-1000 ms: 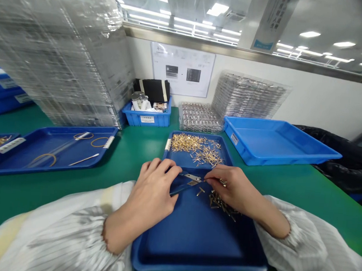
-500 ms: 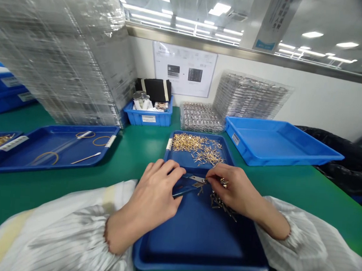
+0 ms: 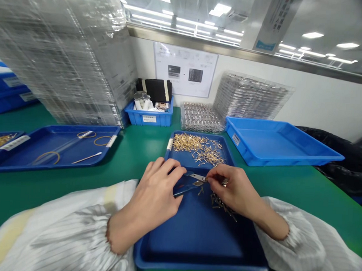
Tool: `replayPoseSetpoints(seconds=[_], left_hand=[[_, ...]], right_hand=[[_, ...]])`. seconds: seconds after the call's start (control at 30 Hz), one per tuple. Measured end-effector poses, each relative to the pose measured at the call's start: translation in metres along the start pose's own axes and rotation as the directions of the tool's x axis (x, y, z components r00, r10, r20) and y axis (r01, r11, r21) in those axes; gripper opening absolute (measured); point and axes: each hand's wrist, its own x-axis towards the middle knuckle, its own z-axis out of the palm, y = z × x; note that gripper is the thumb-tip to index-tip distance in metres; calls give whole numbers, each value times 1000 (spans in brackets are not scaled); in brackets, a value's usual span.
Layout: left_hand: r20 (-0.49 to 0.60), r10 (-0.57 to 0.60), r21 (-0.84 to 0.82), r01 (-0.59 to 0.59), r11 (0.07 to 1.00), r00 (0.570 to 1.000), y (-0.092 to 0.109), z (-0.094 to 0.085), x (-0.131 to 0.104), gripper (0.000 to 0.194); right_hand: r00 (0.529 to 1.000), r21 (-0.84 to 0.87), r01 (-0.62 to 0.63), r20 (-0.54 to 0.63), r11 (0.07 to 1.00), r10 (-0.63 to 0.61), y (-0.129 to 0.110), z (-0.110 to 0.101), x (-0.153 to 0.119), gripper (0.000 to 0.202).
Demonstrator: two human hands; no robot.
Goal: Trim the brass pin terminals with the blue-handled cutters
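My left hand (image 3: 157, 193) is closed on a blue-handled tool (image 3: 185, 189) with flat metal jaws, over the front blue tray (image 3: 202, 235). The jaws point right, toward my right hand (image 3: 234, 190). My right thumb and index finger are pinched together at the jaw tip, and whatever they hold is too small to make out. Loose metal pins (image 3: 222, 205) lie under and beside my right hand in the tray. Behind, a second blue tray (image 3: 171, 156) holds a heap of gold-coloured pins (image 3: 188, 142).
At the left, a blue tray (image 3: 75, 161) carries rubber bands and a swab. Tall stacked clear trays (image 3: 66, 59) stand behind it. A small blue bin (image 3: 149, 118) and a light-blue tray (image 3: 266, 138) sit farther back, with filled clear trays (image 3: 202, 116) between them.
The tool's jaws have shifted slightly and look a little wider apart. Both hands stay in nearly the same place.
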Motion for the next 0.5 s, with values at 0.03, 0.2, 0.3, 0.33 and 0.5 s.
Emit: replayPoseSetpoints(seconds=[0.03, 0.2, 0.3, 0.33, 0.5], left_hand=[[-10, 3, -7, -4, 1000, 1000, 0, 0, 0, 31], [-44, 13, -42, -15, 999, 999, -1, 1, -2, 31], [-93, 16, -79, -23, 997, 996, 0, 1, -2, 30], [-115, 10, -103, -22, 994, 993, 0, 0, -2, 30], [-138, -71, -304, 26, 952, 988, 2, 0, 0, 31]], right_hand=[[1000, 16, -8, -1, 1000, 8, 0, 0, 0, 14], [999, 77, -16, -34, 997, 18, -3, -2, -1, 15], [997, 141, -19, -72, 990, 29, -4, -5, 0, 13], [995, 177, -23, -87, 984, 39, -4, -6, 0, 12], [990, 451, -108, -33, 886, 138, 0, -7, 4, 10]])
